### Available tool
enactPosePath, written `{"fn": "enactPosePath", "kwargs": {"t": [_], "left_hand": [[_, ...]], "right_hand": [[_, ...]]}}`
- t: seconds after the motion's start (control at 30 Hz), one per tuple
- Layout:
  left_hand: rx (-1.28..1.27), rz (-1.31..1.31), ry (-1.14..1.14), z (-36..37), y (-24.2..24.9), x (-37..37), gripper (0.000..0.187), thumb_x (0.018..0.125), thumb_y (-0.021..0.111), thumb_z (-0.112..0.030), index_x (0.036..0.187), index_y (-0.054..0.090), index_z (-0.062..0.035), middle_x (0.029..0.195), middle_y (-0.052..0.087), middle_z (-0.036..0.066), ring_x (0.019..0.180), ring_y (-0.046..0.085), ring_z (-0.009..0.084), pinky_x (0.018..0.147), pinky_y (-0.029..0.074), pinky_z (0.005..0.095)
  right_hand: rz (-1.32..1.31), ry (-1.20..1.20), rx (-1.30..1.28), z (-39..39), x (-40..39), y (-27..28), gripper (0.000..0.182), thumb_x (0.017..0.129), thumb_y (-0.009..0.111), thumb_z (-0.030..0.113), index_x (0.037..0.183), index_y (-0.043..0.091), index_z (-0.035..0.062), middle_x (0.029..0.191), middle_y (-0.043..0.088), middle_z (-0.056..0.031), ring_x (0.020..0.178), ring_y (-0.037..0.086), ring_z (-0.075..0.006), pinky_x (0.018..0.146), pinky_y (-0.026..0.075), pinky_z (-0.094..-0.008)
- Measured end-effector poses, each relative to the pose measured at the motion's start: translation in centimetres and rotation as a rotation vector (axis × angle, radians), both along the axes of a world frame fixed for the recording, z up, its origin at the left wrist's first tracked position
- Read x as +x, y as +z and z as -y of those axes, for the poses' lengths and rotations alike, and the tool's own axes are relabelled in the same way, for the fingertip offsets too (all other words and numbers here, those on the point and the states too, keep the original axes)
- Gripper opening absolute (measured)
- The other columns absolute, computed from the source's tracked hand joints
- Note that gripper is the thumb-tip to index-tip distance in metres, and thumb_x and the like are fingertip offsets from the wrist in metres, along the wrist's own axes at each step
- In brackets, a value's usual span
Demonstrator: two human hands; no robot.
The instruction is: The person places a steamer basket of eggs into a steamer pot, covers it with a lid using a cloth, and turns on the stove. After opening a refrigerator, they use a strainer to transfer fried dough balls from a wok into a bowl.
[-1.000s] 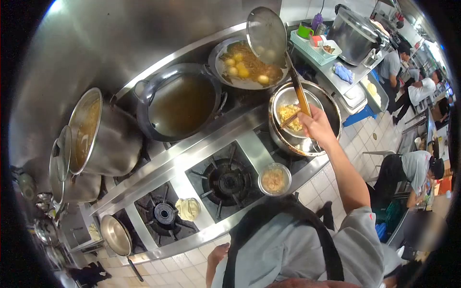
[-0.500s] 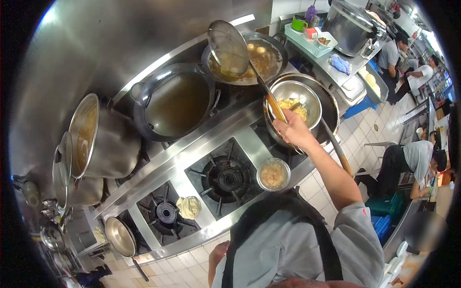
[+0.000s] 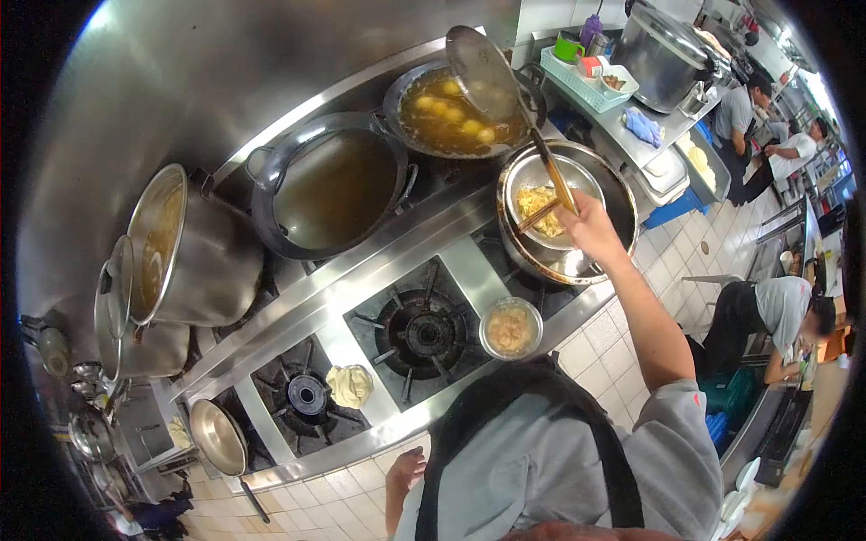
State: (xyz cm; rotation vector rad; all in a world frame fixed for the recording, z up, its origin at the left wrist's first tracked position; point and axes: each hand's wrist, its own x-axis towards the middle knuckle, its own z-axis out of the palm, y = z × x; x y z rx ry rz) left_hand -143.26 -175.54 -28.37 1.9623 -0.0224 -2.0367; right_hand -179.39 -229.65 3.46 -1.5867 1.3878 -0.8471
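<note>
My right hand (image 3: 591,230) is closed on the wooden handle of a wire skimmer (image 3: 483,72). The skimmer's round head hangs over the right edge of a wok (image 3: 419,122) with yellow balls in brown liquid. Under my right hand, a metal bowl (image 3: 518,176) holds yellow pieces (image 3: 541,200) and sits inside a larger rimmed pan (image 3: 629,194). A brown stick (image 3: 538,216) crosses the bowl close to my fingers. Low beside my apron, my left hand (image 3: 409,464) is empty, its fingers loosely apart.
A second wok (image 3: 338,194) of liquid stands left, beside a large pot (image 3: 212,257). Near the front edge are a small bowl of food (image 3: 511,329), a cloth (image 3: 349,386) and burners (image 3: 426,332). A frying pan (image 3: 218,437) sits lower left. Co-workers (image 3: 776,311) are at right.
My right hand and the skimmer have moved right, uncovering more yellow balls in the wok. The long wooden handle that leaned out past the pan's right edge no longer shows there.
</note>
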Motion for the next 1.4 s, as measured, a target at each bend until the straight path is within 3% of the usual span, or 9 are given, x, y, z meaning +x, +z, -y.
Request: {"fn": "enactPosePath", "kwargs": {"t": [0.1,0.33,0.53,0.63,0.87,0.97,1.1,1.13,1.4], "left_hand": [[-0.18,0.039,-0.202,2.5,4.4,0.2,0.015,0.101,0.053,-0.031,0.111,0.059,-0.0219,0.096,0.057,-0.006,0.091,0.058,0.0139,0.081,0.049,0.041],[-0.364,0.001,-0.315,1.6,2.9,1.6,0.009,0.102,0.049,-0.026,0.104,0.057,-0.0232,0.09,0.051,-0.008,0.086,0.056,0.0123,0.079,0.049,0.0392],[-0.188,0.058,-0.233,1.3,1.3,1.4,0.023,0.103,0.048,-0.032,0.12,0.059,-0.0199,0.106,0.06,-0.004,0.1,0.061,0.0145,0.084,0.051,0.0418],[-0.214,0.029,-0.127,0.0,0.9,1.6,0.032,0.102,0.05,-0.035,0.127,0.059,-0.0173,0.116,0.063,0.001,0.109,0.063,0.018,0.089,0.051,0.0433],[-0.12,0.122,-0.281,1.7,3.3,0.2,0.037,0.1,0.052,-0.035,0.13,0.058,-0.014,0.122,0.063,0.003,0.114,0.063,0.0229,0.094,0.05,0.0454],[-0.237,0.102,-0.336,-0.6,1.0,0.7,0.037,0.1,0.051,-0.034,0.13,0.057,-0.0139,0.122,0.063,0.003,0.115,0.062,0.023,0.094,0.05,0.0463],[-0.089,0.126,-0.183,-1.0,0.3,0.0,0.04,0.099,0.051,-0.034,0.133,0.056,-0.0135,0.123,0.062,0.003,0.116,0.061,0.023,0.094,0.05,0.0463],[-0.09,0.107,-0.165,-1.0,0.6,0.1,0.042,0.099,0.052,-0.035,0.135,0.056,-0.0127,0.124,0.061,0.004,0.116,0.061,0.0234,0.094,0.05,0.046],[-0.15,0.086,-0.085,-1.7,1.6,-0.4,0.06,0.096,0.057,-0.041,0.145,0.051,-0.007,0.124,0.061,0.009,0.117,0.06,0.0266,0.094,0.05,0.045]], "right_hand": [[0.033,-0.019,-0.035,0.7,-1.8,-0.2,0.021,0.097,0.061,0.014,0.114,0.063,0.0008,0.069,0.055,0.0029,0.048,0.046,-0.0049,0.042,0.034,-0.0239],[0.073,-0.101,0.064,1.7,-3.2,0.1,0.018,0.096,0.06,0.013,0.109,0.061,0.0004,0.072,0.058,0.0006,0.047,0.047,-0.0062,0.042,0.037,-0.0237],[0.18,-0.062,0.253,2.4,-3.0,-0.5,0.029,0.094,0.062,0.011,0.118,0.06,-0.0043,0.074,0.058,-0.0007,0.048,0.047,-0.0064,0.042,0.038,-0.024],[0.365,-0.128,0.311,1.7,-0.9,1.0,0.016,0.093,0.065,0.014,0.099,0.059,0.001,0.066,0.056,-0.0015,0.046,0.047,-0.009,0.044,0.039,-0.0262],[0.475,-0.078,0.519,2.2,0.8,1.3,0.018,0.094,0.069,0.018,0.09,0.064,0.0012,0.073,0.059,-0.002,0.052,0.053,-0.0093,0.046,0.043,-0.0243],[0.475,-0.086,0.562,2.1,2.1,2.2,0.033,0.096,0.063,0.014,0.122,0.061,-0.0057,0.075,0.056,0.0014,0.056,0.051,-0.005,0.044,0.041,-0.0193],[0.625,-0.033,0.665,2.9,3.3,1.0,0.033,0.097,0.062,0.013,0.125,0.06,-0.0041,0.074,0.055,0.0029,0.055,0.05,-0.004,0.043,0.04,-0.0172],[0.698,-0.005,0.682,3.3,3.6,0.3,0.026,0.095,0.065,0.013,0.115,0.064,-0.0025,0.075,0.058,0.0007,0.054,0.052,-0.0058,0.044,0.042,-0.0198],[0.95,0.021,0.785,3.1,6.4,-0.8,0.03,0.098,0.063,0.015,0.124,0.056,0.0016,0.074,0.056,0.0037,0.055,0.049,-0.0039,0.044,0.042,-0.0175]]}}
